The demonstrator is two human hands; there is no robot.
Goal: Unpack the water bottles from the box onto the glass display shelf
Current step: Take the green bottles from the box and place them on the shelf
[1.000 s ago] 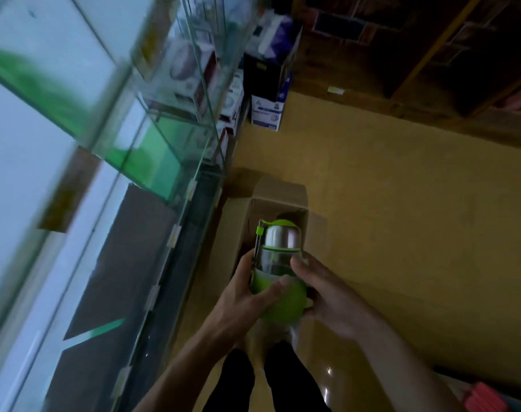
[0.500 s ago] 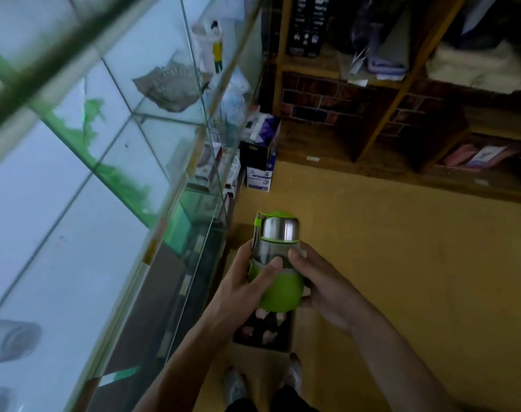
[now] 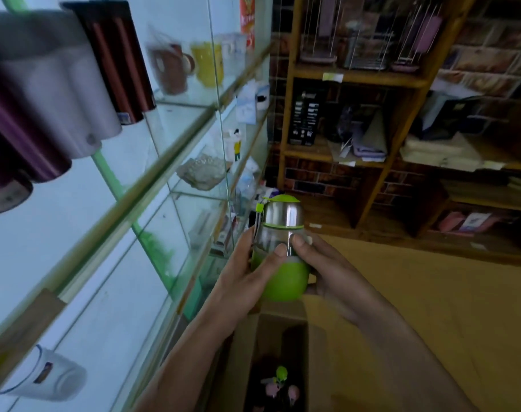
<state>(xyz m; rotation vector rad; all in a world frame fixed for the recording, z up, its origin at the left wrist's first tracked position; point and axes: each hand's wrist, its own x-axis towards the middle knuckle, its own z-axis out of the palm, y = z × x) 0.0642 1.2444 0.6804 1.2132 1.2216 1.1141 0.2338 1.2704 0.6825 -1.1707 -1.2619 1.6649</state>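
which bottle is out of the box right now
The green bottle with the steel cap, gripped upright by the left hand and right hand above the box; the other bottles sit inside it.

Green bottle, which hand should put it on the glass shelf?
Probably the left hand: it grips the green bottle on the side facing the glass shelf, which stands to the left. The right hand would reach across.

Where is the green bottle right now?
Centre of the head view: the green bottle is gripped between left hand and right hand, above the cardboard box.
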